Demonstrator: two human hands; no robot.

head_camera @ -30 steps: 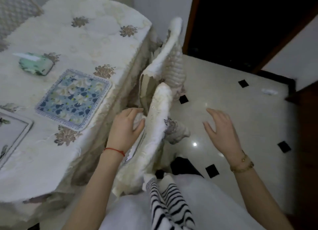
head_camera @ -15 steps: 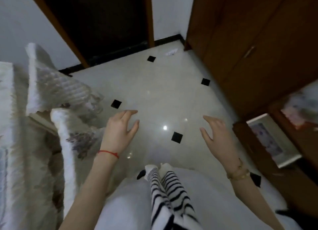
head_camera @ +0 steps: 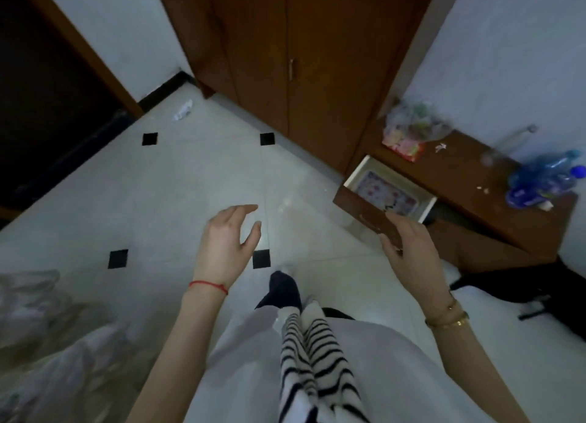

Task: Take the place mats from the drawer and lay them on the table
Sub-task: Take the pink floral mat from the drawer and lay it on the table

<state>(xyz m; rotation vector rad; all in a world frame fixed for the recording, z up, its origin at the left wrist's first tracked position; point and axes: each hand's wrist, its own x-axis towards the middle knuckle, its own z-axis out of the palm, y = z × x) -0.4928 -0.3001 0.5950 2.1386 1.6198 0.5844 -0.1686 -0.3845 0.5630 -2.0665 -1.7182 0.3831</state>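
The left hand (head_camera: 230, 239) is held over the tiled floor (head_camera: 158, 200) with fingers spread and relaxed, nothing in it; the right hand (head_camera: 409, 248) is likewise loose and empty, raised in front of the open drawer (head_camera: 358, 200), though contact with the drawer front cannot be made out. A patterned mat (head_camera: 385, 196) is seen lying flat inside the drawer, under the table (head_camera: 459, 172) edge. For a clean lift, the mat's near edge is best pinched and raised clear of the drawer walls, then supported by both hands so it is not creased.
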